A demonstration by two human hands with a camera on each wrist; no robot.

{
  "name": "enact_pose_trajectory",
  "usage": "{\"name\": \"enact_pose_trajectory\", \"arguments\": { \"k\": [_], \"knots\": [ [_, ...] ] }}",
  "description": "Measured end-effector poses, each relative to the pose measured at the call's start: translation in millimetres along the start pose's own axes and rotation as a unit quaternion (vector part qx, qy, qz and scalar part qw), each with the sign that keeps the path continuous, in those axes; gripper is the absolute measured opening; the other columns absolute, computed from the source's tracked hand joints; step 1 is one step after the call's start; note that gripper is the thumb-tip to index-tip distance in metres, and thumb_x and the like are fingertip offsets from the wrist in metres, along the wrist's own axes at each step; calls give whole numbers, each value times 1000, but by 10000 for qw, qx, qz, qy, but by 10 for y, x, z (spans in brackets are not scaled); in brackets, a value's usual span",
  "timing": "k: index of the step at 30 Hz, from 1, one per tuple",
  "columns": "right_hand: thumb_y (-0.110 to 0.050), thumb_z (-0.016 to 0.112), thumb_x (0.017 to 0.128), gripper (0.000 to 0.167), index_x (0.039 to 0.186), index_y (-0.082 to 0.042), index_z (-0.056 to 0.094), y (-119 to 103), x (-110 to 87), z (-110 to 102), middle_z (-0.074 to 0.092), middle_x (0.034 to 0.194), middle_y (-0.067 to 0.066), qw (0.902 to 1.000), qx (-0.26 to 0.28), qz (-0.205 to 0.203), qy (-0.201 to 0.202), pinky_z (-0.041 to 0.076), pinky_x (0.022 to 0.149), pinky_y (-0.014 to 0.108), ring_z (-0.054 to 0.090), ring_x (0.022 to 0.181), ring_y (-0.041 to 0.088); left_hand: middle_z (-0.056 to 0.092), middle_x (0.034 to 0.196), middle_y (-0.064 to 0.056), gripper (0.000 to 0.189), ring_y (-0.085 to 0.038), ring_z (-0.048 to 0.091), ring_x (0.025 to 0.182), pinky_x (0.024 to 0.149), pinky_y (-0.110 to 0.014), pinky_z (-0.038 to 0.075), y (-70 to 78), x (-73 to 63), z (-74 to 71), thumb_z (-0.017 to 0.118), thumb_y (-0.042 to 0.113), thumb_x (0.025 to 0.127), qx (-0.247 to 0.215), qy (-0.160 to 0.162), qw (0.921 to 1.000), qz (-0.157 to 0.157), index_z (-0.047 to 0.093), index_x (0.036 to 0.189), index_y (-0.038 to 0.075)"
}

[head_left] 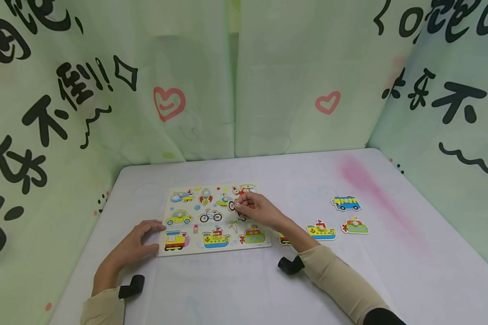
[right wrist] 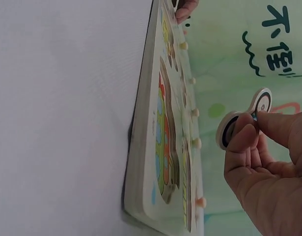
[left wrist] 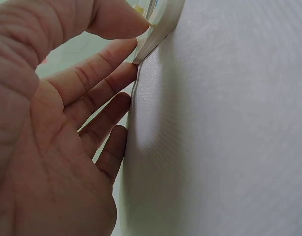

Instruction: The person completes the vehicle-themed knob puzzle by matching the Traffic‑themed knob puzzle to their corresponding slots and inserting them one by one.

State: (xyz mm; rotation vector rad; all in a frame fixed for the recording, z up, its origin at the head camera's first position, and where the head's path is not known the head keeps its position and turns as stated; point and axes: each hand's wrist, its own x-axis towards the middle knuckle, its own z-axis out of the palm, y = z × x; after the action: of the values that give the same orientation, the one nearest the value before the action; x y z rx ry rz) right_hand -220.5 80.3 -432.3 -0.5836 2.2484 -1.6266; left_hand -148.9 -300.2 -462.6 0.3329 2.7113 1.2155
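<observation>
While left hand (head_left: 136,243) touches board (head_left: 195,248), right hand (head_left: 262,210) pinches two-wheeled piece (right wrist: 262,102).

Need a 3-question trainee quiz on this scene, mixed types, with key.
1. Multiple choice: which of the hands pinches the wheeled piece? A) left; B) right; C) neither.
2. True or false: the loose blue bus piece lies to the right of the puzzle board in the head view.
3. Fill in: in the head view, the left hand is at the puzzle board's ____ edge.

Key:
1. B, the right hand.
2. True.
3. Left.
</observation>
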Motion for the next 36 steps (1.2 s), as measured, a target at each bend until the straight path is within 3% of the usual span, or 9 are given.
{"name": "enact_pose_trajectory", "arguments": {
  "k": [8,14,20,25,30,36],
  "knots": [
    [-15,61,102,13,107,-2,61,-38,125,83,63,90,5,9997,-211,-105,-81,58,82,37,64,85,24,45,149,-23,47,-48,33,143,117,-68,26,14,-6,8,73,4,84,-39,-31,9999,-111,61,130,5],
    [-17,61,103,15,108,-3,61,-89,199,137,64,90,6,9991,-324,-164,-198,56,79,40,64,88,32,45,149,-23,47,-47,33,142,117,-68,26,-8,-6,13,73,5,84,-32,-48,9999,-107,61,130,5],
    [-17,61,103,17,109,-2,61,-131,292,215,63,92,6,9986,-424,-191,-267,58,81,40,66,86,25,45,150,-22,47,-47,33,143,117,-69,26,-23,-3,8,73,4,84,-62,-41,9999,-90,62,130,6],
    [-17,63,101,15,107,-3,63,-162,361,276,64,91,5,9977,-555,-179,-339,55,74,32,66,85,27,45,149,-22,48,-47,33,143,117,-68,25,-26,1,6,73,4,83,-61,-37,9999,-84,61,130,6],
    [-17,66,98,12,102,-5,66,-200,423,332,68,88,4,9962,-777,-101,-381,50,66,24,64,78,18,45,149,-22,47,-47,34,142,117,-68,26,-25,6,9,74,4,84,-42,-42,10000,-66,61,130,6],
    [-16,71,94,10,97,-7,69,-213,506,415,68,82,0,9917,-1215,57,-427,50,62,22,60,70,11,45,150,-22,48,-47,33,143,117,-67,26,-11,6,13,73,4,84,-18,-63,9999,-107,61,130,6]
  ]
}}
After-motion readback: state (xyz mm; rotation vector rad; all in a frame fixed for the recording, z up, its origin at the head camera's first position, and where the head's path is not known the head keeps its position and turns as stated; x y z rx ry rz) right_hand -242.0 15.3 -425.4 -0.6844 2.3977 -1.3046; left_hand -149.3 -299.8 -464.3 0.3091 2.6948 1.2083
